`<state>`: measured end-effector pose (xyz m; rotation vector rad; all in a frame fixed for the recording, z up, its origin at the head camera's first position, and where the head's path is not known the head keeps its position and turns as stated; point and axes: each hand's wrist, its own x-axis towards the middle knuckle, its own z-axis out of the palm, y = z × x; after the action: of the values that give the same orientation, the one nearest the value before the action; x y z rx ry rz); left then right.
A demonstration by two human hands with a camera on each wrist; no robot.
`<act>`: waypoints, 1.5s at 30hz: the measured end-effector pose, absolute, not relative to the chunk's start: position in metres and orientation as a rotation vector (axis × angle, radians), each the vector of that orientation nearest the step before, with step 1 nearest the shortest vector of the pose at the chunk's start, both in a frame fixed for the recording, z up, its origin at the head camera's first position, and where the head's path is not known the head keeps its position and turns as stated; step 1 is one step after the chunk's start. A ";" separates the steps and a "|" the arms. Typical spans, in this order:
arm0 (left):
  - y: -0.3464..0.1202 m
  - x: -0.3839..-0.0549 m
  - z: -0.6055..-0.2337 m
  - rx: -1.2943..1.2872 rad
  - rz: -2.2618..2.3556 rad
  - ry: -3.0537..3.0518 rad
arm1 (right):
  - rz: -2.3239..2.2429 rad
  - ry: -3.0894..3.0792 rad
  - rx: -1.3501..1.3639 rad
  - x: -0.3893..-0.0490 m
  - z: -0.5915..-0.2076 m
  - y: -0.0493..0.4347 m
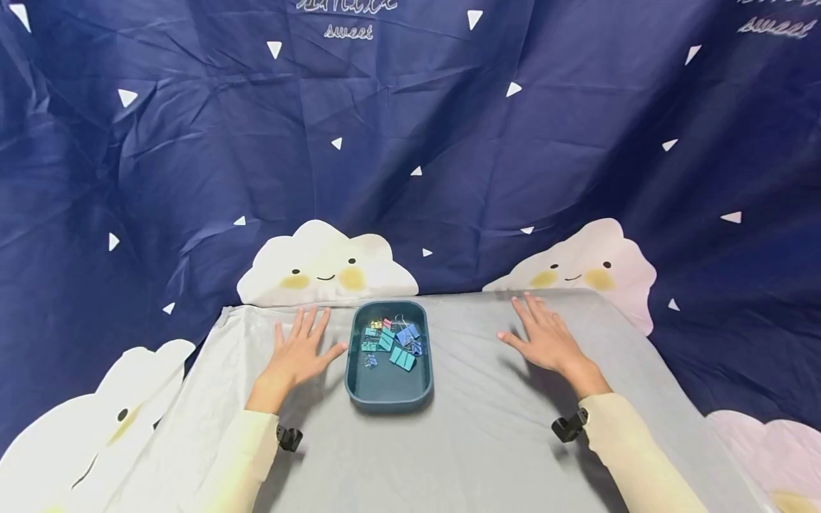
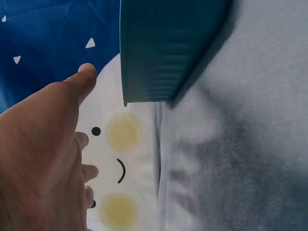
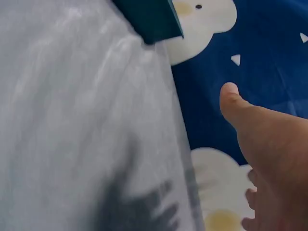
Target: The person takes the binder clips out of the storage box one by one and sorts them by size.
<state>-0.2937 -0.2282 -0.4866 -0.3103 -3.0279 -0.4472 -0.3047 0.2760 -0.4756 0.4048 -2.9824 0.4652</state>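
A dark teal tray (image 1: 390, 393) with raised walls stands on the grey-covered table, left of the middle. Inside it lie several binder clips in teal, blue, yellow and pink, among them a teal binder clip (image 1: 403, 358) and a blue binder clip (image 1: 408, 334). My left hand (image 1: 299, 358) hovers just left of the tray, fingers spread, its thumb pointing at the tray wall (image 2: 159, 53). On the other side, well apart from the tray, my right hand (image 1: 546, 340) is held over the cloth with fingers spread. Both hands hold nothing, and their shadows fall on the cloth.
Grey cloth (image 1: 474, 442) covers the table. Behind it hangs a dark blue curtain (image 1: 449, 128) printed with white triangles and smiling clouds. Each wrist wears a small black camera, the left camera (image 1: 290, 438) and the right camera (image 1: 568, 426).
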 end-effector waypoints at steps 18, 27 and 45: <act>-0.201 -0.251 -0.483 -0.555 -0.426 -2.909 | 0.566 -2.787 0.781 -0.304 -0.437 0.191; -0.186 -0.236 -0.497 -0.589 -0.398 -2.925 | 0.572 -2.805 0.891 -0.309 -0.435 0.145; -0.182 -0.231 -0.511 -0.549 -0.399 -2.999 | 0.205 -2.880 0.945 -0.323 -0.473 0.085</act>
<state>-0.2312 -0.1816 -0.5107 -0.5490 -2.9988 -0.3985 -0.3231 0.0847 -0.4729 0.9449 -2.8800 0.2045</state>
